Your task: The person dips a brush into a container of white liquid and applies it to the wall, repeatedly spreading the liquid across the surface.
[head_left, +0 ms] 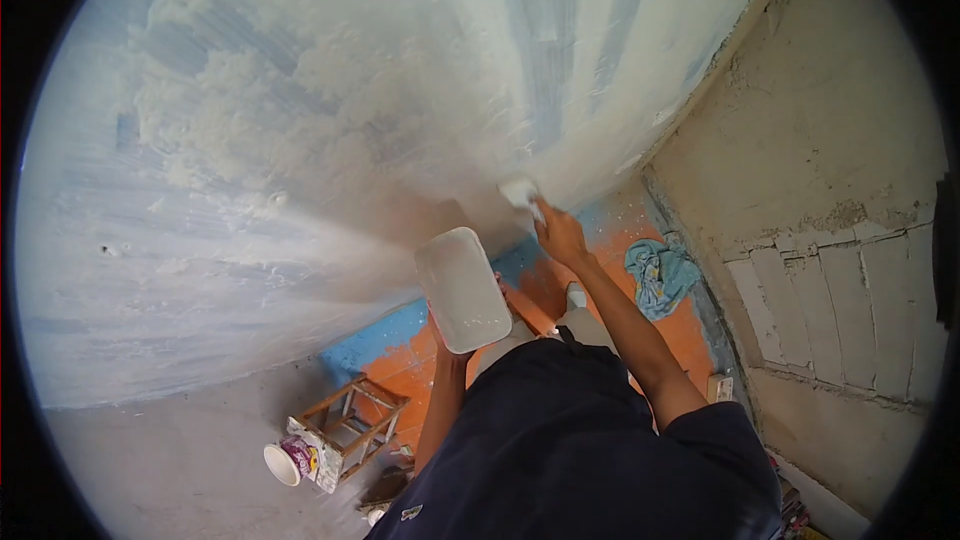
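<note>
My left hand (446,354) holds a pale rectangular tub (464,290) from beneath, its open side facing up towards me. The inside of the tub is coated in an off-white colour. In front and to the right, my right hand (561,236) is closed round the handle of a paintbrush (519,192), whose white, slightly blurred head is at the wall's surface. The wall (330,120) carries white coating in patches and streaks over light blue.
A wooden stool (365,420) stands at lower left, with a white-rimmed bucket (283,463) on it. A teal cloth (662,275) lies on the orange and blue floor (690,330) at right. A bare grey wall (820,160) rises beyond it.
</note>
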Demonstrator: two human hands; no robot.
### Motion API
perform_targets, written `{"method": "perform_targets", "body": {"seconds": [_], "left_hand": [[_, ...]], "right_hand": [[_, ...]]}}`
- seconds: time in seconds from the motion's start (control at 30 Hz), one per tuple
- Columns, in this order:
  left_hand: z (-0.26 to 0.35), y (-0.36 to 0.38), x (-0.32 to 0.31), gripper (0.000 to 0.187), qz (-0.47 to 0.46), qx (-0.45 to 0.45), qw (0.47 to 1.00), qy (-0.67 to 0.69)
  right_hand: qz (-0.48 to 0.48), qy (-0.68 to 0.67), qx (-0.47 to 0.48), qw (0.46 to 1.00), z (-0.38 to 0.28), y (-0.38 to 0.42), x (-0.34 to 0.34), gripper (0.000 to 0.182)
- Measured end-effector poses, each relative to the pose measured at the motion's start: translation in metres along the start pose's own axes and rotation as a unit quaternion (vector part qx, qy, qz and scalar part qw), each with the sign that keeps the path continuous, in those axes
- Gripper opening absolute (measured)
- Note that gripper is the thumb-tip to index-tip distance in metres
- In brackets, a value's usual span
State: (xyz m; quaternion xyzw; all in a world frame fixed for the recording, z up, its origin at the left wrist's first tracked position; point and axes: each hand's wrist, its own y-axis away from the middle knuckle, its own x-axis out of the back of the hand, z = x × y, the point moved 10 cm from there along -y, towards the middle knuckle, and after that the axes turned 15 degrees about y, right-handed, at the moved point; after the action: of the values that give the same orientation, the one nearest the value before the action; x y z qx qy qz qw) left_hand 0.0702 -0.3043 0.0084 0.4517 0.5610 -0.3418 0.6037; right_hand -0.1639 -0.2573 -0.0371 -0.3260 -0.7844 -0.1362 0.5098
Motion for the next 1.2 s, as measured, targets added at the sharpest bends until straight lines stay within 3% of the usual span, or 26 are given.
{"method": "perform_targets", "body": {"seconds": [0.07,0.2,0.47,0.53,0.67,0.8,0.87,0.97,1.03,1.1,1.17,1.2], "left_hand": [[-0.004,-0.007,0.000,0.095,0.006,-0.006,1.000,-0.006],[-0.014,-0.011,-0.007,0.095,0.003,-0.025,0.999,-0.031],[-0.047,-0.040,0.004,0.081,0.054,-0.019,0.998,-0.020],[-0.047,-0.048,0.020,0.078,0.078,-0.048,0.995,-0.050],[-0.044,-0.072,0.050,0.075,0.102,-0.071,0.989,-0.081],[-0.058,-0.096,0.053,0.074,0.117,-0.080,0.987,-0.079],[-0.070,-0.100,0.045,0.075,0.116,-0.081,0.988,-0.063],[-0.081,-0.103,0.041,0.076,0.105,-0.088,0.989,-0.050],[-0.081,-0.099,0.048,0.076,0.103,-0.095,0.989,-0.054],[-0.079,-0.095,0.054,0.076,0.104,-0.101,0.988,-0.056],[-0.076,-0.092,0.054,0.076,0.094,-0.106,0.988,-0.058],[-0.075,-0.090,0.055,0.076,0.092,-0.106,0.988,-0.058]], "right_hand": [[-0.123,0.058,-0.011,0.991,0.058,0.023,-0.084,0.053],[-0.176,0.069,-0.060,0.980,0.120,0.047,-0.093,0.054],[-0.071,0.064,-0.038,0.995,0.137,-0.044,0.062,0.051],[0.006,0.061,-0.019,0.998,0.107,-0.071,0.139,0.044],[0.061,0.073,0.035,0.995,0.019,-0.082,0.308,0.040],[0.192,-0.010,0.048,0.980,-0.009,-0.065,0.367,0.045],[0.298,-0.058,0.078,0.949,-0.002,-0.057,0.349,0.049],[0.268,-0.069,0.060,0.959,0.036,-0.056,0.249,0.055],[0.201,-0.045,0.032,0.978,0.073,-0.047,0.168,0.048],[0.039,0.004,-0.031,0.999,0.109,-0.038,0.098,0.051],[-0.047,0.069,-0.031,0.996,0.136,-0.033,0.058,0.055],[-0.064,0.059,-0.025,0.996,0.133,-0.044,0.069,0.055]]}}
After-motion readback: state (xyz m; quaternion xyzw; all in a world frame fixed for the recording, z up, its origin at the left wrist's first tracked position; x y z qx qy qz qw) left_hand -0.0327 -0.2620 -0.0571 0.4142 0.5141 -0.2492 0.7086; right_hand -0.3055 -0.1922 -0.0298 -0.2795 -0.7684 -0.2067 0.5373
